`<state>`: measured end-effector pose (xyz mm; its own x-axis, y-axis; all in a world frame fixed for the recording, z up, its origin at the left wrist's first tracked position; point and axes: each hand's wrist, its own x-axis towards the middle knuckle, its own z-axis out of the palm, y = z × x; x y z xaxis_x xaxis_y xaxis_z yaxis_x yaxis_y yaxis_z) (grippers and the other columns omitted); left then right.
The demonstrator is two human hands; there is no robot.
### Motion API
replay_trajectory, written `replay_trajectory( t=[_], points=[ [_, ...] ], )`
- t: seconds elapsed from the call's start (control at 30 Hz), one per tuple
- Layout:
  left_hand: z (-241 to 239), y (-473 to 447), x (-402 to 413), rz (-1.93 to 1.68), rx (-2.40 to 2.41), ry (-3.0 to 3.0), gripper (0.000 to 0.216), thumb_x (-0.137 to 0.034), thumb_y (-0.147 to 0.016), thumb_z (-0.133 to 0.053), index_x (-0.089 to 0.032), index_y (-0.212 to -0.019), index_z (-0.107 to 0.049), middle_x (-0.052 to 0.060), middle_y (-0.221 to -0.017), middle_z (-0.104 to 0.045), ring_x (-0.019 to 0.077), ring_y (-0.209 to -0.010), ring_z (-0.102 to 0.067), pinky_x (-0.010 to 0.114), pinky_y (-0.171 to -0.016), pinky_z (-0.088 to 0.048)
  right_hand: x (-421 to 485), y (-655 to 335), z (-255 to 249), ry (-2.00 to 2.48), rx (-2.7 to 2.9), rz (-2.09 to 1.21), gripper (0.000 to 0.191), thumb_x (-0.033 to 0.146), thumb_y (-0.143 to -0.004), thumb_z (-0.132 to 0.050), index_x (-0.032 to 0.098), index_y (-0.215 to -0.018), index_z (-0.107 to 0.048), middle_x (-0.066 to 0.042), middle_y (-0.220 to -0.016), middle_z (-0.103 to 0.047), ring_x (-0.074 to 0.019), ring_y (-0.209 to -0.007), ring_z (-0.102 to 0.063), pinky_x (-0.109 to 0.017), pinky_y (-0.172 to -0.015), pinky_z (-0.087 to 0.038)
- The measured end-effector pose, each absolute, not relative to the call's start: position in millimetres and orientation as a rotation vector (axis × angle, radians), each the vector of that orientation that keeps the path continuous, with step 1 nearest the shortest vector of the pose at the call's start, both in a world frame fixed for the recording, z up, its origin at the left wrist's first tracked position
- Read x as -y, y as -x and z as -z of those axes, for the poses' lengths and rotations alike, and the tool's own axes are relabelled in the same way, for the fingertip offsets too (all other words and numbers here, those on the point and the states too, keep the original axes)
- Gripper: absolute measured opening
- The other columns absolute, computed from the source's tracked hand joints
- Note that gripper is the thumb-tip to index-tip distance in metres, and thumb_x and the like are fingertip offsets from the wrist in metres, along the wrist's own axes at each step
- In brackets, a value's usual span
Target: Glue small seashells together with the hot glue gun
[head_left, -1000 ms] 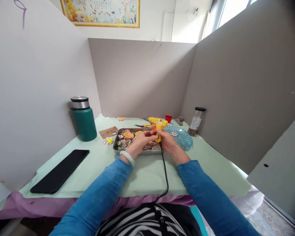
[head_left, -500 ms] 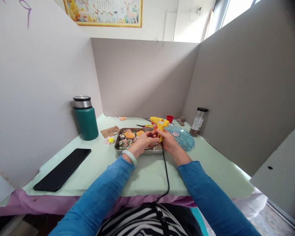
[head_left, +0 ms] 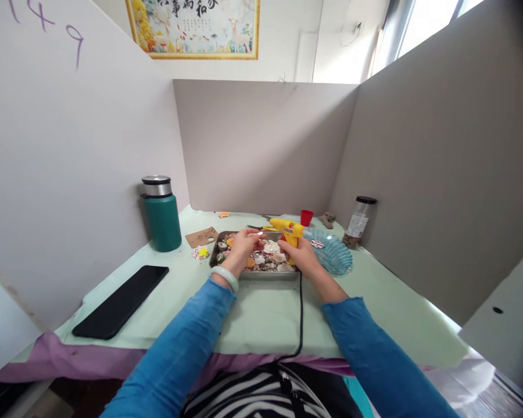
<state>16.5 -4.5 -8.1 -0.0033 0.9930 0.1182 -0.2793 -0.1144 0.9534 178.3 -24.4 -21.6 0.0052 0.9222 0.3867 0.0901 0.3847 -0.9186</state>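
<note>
Near edge: black phone (head_left: 121, 301) flat on L, black cord (head_left: 301, 316) running up table to R hand (head_left: 305, 255). R hand's fingers wrapped round handle of yellow glue gun (head_left: 287, 227) — nozzle pointing L, gun above tray's R part. L hand (head_left: 243, 247) over metal tray (head_left: 261, 276) too, thumb + fingers pinching small whitish bit (head_left: 260, 233). Shells (head_left: 271, 248) fill tray. Blue dish (head_left: 339, 255) just R. Brown card (head_left: 200, 237), green bottle (head_left: 162, 220) on L — red cup (head_left: 306, 217) at back.
</note>
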Motion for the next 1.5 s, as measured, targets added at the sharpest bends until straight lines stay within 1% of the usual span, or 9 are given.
replay_trajectory(
  t=[0.1,0.23,0.43,0.6,0.87,1.07,1.2,1.37,1.5],
  points=[
    [6,-12,5,-1.432,-0.919,-1.06,0.016,-0.013,-0.072,-0.066,-0.011,-0.082,-0.055,0.01,-0.08,-0.068,0.0109,-0.056,-0.06,0.028,-0.061,-0.052,23,-180,23,1.013,1.465,-0.812,0.024,0.036,-0.069,-0.064,0.017,-0.082,-0.062,0.003,-0.057,-0.054,-0.0094,-0.045,-0.044,-0.023,-0.045,-0.035],
    [3,-7,5,-1.478,-0.894,-1.012,0.017,-0.013,-0.07,-0.068,-0.01,-0.084,-0.058,0.007,-0.072,-0.067,0.0103,-0.054,-0.06,0.026,-0.061,-0.051,23,-182,24,1.018,1.534,-0.748,0.022,0.035,-0.069,-0.064,0.017,-0.081,-0.064,0.002,-0.055,-0.054,-0.0118,-0.048,-0.046,-0.025,-0.046,-0.036],
    [3,-6,2,-1.511,-0.844,-0.946,0.018,-0.008,-0.069,-0.069,-0.007,-0.085,-0.062,0.006,-0.066,-0.065,0.0097,-0.055,-0.06,0.026,-0.066,-0.052,20,-183,30,1.057,1.65,-0.561,0.021,0.035,-0.071,-0.064,0.019,-0.084,-0.066,-0.003,-0.066,-0.062,-0.0187,-0.06,-0.055,-0.031,-0.055,-0.043],
    [3,-5,1,-1.514,-0.801,-0.905,0.018,-0.007,-0.069,-0.069,-0.008,-0.086,-0.062,0.005,-0.066,-0.065,0.0094,-0.056,-0.06,0.028,-0.069,-0.054,23,-182,27,1.049,1.629,-0.545,0.022,0.035,-0.071,-0.063,0.018,-0.085,-0.067,-0.003,-0.067,-0.063,-0.0192,-0.062,-0.057,-0.033,-0.06,-0.045],
    [6,-10,7,-1.247,-0.756,-1.085,0.021,-0.024,-0.071,-0.073,-0.008,-0.081,-0.065,0.01,-0.078,-0.068,0.0106,-0.057,-0.06,0.027,-0.061,-0.054,21,-178,26,1.009,1.387,-0.476,0.035,0.042,-0.068,-0.066,0.014,-0.089,-0.064,-0.006,-0.079,-0.065,-0.0202,-0.071,-0.059,-0.034,-0.067,-0.048],
    [10,-18,11,-1.133,-0.759,-1.189,0.023,-0.028,-0.068,-0.075,-0.009,-0.077,-0.066,0.009,-0.075,-0.068,0.01,-0.054,-0.059,0.026,-0.059,-0.053,20,-179,26,0.967,1.339,-0.574,0.039,0.043,-0.07,-0.066,0.015,-0.097,-0.063,-0.002,-0.068,-0.06,-0.0141,-0.056,-0.053,-0.028,-0.056,-0.045],
    [10,-21,13,-1.101,-0.745,-1.229,0.028,-0.031,-0.066,-0.077,-0.008,-0.078,-0.067,0.011,-0.078,-0.069,0.0103,-0.055,-0.059,0.025,-0.058,-0.052,21,-178,24,0.953,1.325,-0.637,0.035,0.039,-0.068,-0.066,0.016,-0.094,-0.061,0.002,-0.059,-0.055,-0.0108,-0.049,-0.048,-0.025,-0.05,-0.042],
    [9,-19,14,-1.062,-0.701,-1.274,0.032,-0.033,-0.064,-0.078,-0.009,-0.084,-0.068,0.011,-0.083,-0.069,0.0105,-0.058,-0.06,0.026,-0.061,-0.053,20,-179,22,0.905,1.288,-0.658,0.032,0.037,-0.069,-0.064,0.017,-0.093,-0.059,0.004,-0.059,-0.053,-0.0086,-0.045,-0.045,-0.023,-0.046,-0.04],
    [8,-19,16,-1.101,-0.73,-1.294,0.031,-0.032,-0.063,-0.078,-0.009,-0.082,-0.068,0.01,-0.08,-0.069,0.0102,-0.057,-0.059,0.026,-0.06,-0.052,19,-179,22,0.914,1.299,-0.652,0.032,0.037,-0.068,-0.064,0.017,-0.092,-0.06,0.004,-0.059,-0.053,-0.0087,-0.046,-0.045,-0.023,-0.047,-0.04]
  ],
)
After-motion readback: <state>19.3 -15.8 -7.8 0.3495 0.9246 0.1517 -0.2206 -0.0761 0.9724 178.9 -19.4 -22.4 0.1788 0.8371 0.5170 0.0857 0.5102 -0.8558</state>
